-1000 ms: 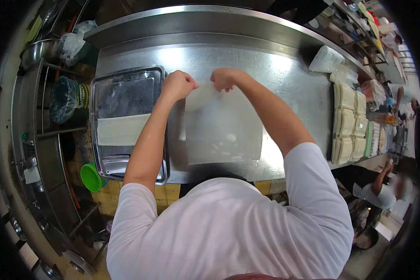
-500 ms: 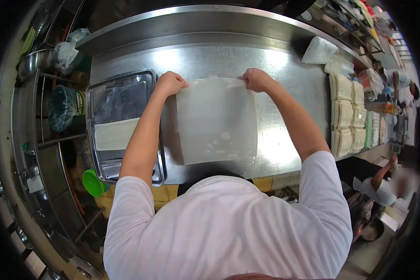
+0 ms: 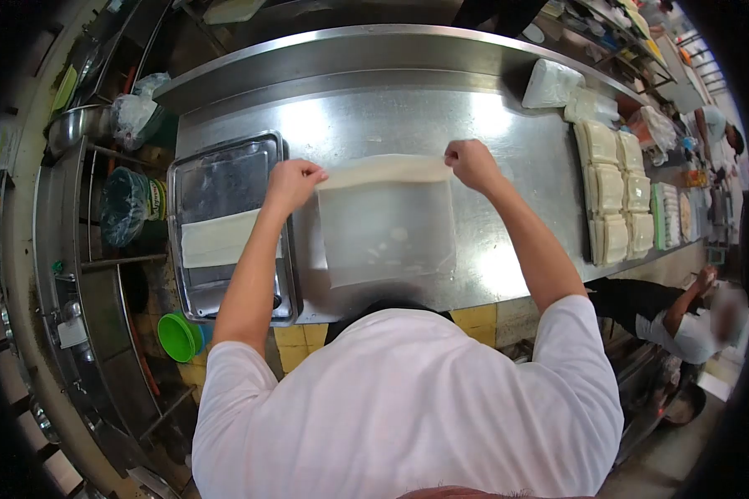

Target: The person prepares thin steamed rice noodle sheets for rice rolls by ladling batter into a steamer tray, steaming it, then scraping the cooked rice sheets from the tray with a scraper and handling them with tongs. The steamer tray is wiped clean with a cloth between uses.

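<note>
Thin pale dough sheet (image 3: 387,233) lies flat on the steel worktop (image 3: 520,137), right in front of the person. Left grip (image 3: 291,185) pinches its far left corner and right grip (image 3: 472,164) pinches its far right corner, fingers pressed together on the edge. The sheet's far edge runs straight between the two grips, and the rest lies below them, toward the body.

Versus half a second earlier: the sheet was then fully spread with its far edge flat. Now that edge is turned over toward the person as a narrow opaque band. Both grips sit slightly nearer the body, at the same corners.

Metal tray (image 3: 225,170) sits just left of the sheet with a folded strip (image 3: 220,239) lying in it. Stacks of folded sheets (image 3: 612,200) stand well apart at the right end.
</note>
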Demonstrator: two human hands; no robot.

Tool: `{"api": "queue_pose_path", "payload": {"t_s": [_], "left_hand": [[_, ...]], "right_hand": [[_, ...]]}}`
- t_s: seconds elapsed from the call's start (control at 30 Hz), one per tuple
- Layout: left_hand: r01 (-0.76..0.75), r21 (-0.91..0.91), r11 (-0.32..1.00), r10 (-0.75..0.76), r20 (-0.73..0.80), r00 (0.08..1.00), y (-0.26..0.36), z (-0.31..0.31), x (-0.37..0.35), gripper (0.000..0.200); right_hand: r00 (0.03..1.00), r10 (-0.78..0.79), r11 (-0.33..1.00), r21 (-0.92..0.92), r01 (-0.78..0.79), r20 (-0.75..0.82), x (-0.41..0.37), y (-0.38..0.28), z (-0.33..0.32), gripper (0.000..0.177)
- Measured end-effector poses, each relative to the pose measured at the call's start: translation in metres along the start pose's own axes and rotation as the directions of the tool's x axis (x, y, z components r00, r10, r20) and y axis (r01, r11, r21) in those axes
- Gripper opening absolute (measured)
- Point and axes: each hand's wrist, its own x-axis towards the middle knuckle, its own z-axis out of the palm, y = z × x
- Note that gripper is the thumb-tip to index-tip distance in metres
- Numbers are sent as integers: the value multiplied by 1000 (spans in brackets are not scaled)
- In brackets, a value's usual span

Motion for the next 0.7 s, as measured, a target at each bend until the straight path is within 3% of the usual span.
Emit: {"api": "queue_pose_path", "payload": {"t_s": [0.17,0.23,0.33,0.4,0.47,0.5,0.57,0.6,0.67,0.7], "left_hand": [[-169,124,978,175,-46,983,-24,29,-65,17],[-207,159,965,205,27,978,-30,40,-87,16],[-102,161,982,85,111,990,-27,40,-104,18],[-90,132,987,79,86,993,-27,40,-106,18],[-80,102,992,74,57,996,-26,39,-105,19],[-108,92,990,106,29,994,-26,39,-103,19],[-136,79,988,136,0,991,-26,39,-101,21],[-142,55,988,143,-18,990,-27,38,-100,20],[-148,28,989,149,-39,988,-29,35,-101,19],[-125,31,992,126,-44,991,-30,31,-103,19]], "right_hand": [[998,40,999,25,-41,43,-74,15,38,18],[996,56,998,-8,-56,72,-101,21,60,20],[984,129,991,-60,-122,123,-110,4,59,25],[972,186,981,-79,-176,142,-110,-18,66,29],[999,25,995,97,-29,41,-103,-32,85,47],[999,25,995,97,-29,40,-100,-34,97,47],[980,-190,967,-161,198,67,-93,-32,121,65],[980,-188,967,-161,197,69,-92,-24,125,65],[998,12,947,-320,8,62,-90,2,120,72],[998,9,947,-322,12,66,-90,13,114,72]]}}
